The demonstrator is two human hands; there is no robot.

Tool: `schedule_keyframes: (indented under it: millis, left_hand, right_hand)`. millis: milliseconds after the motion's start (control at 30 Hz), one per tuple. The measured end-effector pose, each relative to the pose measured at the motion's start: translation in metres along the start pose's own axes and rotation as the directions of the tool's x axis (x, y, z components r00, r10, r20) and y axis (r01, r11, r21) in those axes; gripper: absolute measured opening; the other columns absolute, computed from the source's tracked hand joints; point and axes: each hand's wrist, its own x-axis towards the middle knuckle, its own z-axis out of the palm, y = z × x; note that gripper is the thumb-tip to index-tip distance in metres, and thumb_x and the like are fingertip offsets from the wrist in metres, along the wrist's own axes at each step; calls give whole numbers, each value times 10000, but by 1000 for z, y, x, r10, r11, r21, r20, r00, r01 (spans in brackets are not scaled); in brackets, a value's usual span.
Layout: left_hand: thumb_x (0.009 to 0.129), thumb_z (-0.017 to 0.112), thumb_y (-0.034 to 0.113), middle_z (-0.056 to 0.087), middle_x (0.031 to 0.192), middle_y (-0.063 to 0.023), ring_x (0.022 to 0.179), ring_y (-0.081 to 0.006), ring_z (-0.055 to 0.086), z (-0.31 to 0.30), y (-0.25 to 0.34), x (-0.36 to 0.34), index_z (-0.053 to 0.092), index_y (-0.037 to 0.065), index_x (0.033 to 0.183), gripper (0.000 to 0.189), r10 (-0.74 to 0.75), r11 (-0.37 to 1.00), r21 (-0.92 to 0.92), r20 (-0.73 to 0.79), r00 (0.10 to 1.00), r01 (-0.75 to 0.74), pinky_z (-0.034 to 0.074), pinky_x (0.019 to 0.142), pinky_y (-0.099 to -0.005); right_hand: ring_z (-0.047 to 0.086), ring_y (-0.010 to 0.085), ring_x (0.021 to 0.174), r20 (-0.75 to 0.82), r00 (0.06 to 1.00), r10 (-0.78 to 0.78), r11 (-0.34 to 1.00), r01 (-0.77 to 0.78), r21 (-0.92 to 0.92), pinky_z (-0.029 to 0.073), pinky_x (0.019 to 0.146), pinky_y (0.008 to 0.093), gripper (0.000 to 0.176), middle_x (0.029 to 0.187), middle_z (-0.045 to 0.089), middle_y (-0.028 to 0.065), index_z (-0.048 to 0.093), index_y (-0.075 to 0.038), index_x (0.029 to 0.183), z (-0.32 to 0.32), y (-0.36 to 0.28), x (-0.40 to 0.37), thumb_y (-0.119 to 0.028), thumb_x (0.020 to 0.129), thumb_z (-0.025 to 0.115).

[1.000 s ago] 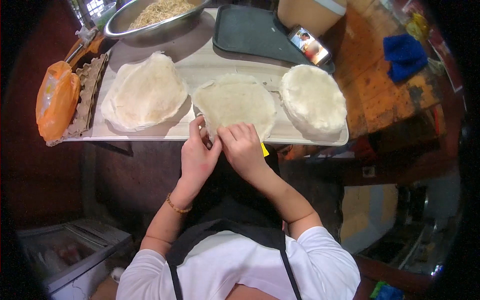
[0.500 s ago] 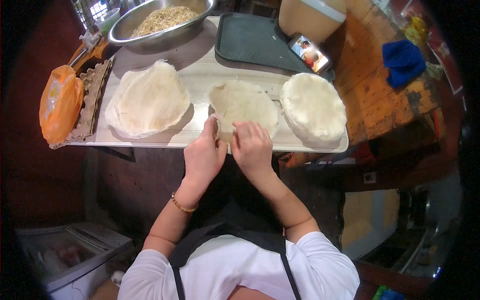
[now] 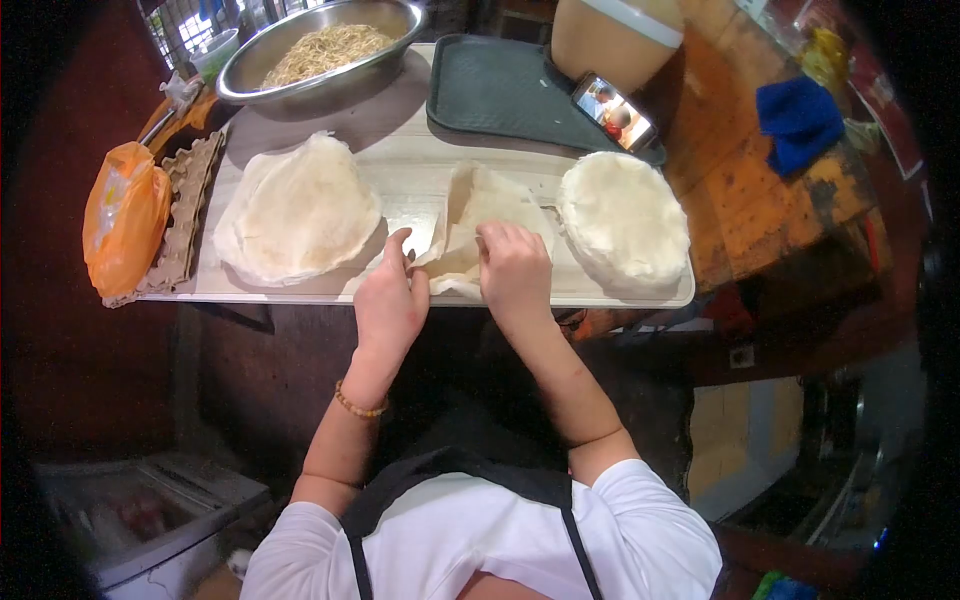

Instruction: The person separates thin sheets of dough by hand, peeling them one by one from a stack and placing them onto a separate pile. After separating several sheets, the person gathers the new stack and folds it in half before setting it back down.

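A thin pale wrapper sheet (image 3: 500, 198) lies in the middle of the board's front part, its left side raised in a fold. My left hand (image 3: 390, 298) is at the sheet's lower left edge, thumb and fingers pinched on it. On the right part of the sheet, my right hand (image 3: 517, 270) has its fingers curled together against the sheet. A wide stack of pale wrappers (image 3: 298, 212) is to the left, and a rounder stack (image 3: 625, 220) to the right.
Behind are a steel bowl (image 3: 400, 38) of shredded filling, a dark tray (image 3: 490, 85), a lit phone (image 3: 613, 112) and a beige container (image 3: 615, 40). An orange bag (image 3: 125, 220) and egg carton (image 3: 190, 205) stand left. A blue cloth (image 3: 800, 122) lies right.
My hands have moved apart, the left one left and down, the right one slightly right. The sheet's left side, flatter before, now rises in a fold.
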Motion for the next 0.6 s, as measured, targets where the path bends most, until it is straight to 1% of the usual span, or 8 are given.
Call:
schedule_keyframes:
  millis: [133,200,267,333,400,467,567,600]
  left_hand:
    - [850,582,102,659,791,-200,733,-383,654,-7,2,-2,538,44,1268,424,6,1000,-26,98,995,-4,510,659,-462]
    - [851,581,96,654,794,-209,731,-391,649,-6,1,-3,542,41,1277,431,47,998,-52,129,990,-41,511,661,-461]
    - [866,560,63,643,821,-244,756,-405,645,-2,0,-1,503,16,1337,477,186,973,-132,-25,982,-188,514,684,-451]
    - [874,544,44,645,837,-252,774,-407,645,-2,0,6,470,1,1365,499,138,973,-183,-24,990,-140,514,705,-453]
    - [882,528,24,647,853,-261,792,-410,645,-3,-1,13,436,-13,1394,521,88,967,-236,-27,996,-91,514,725,-455]
    - [884,510,-4,656,930,-275,842,-405,653,-7,-3,18,386,-32,1423,554,7,972,-234,95,995,15,513,770,-442]
    - [877,501,-28,648,939,-295,853,-407,660,9,-23,19,362,-15,1442,582,125,949,-283,-59,990,-137,513,778,-425]
    - [877,501,-28,648,939,-295,853,-407,660,9,-22,18,362,-15,1442,582,127,949,-284,-58,990,-138,513,778,-425]
  right_hand:
    - [625,267,857,72,997,7,998,-3,-59,447,759,379,159,888,655,79,618,-94,942,-4,-6,0,-89,790,660]
    - [627,256,847,47,995,-93,995,94,-29,440,757,373,150,878,658,72,630,-103,936,0,-11,2,-112,790,663]
    - [629,246,836,79,992,-101,993,105,-51,436,754,371,122,853,656,64,639,-107,918,6,-11,1,-114,797,645]
    - [629,244,827,161,972,-172,984,177,-21,435,749,375,97,832,650,61,637,-108,898,10,-11,0,-99,802,625]
    - [628,242,818,137,974,-179,984,180,2,434,746,378,91,822,647,63,634,-108,890,10,-12,-1,-95,800,624]
    - [627,240,809,113,977,-180,984,179,22,433,743,382,86,811,643,64,631,-108,882,7,-9,0,-91,798,623]
    - [627,243,806,81,991,-107,993,110,-38,434,743,390,77,813,642,73,628,-102,875,0,6,8,-92,799,632]
    - [629,247,817,48,998,-51,998,53,-33,434,745,394,80,823,646,77,628,-96,882,-2,10,10,-95,802,637]
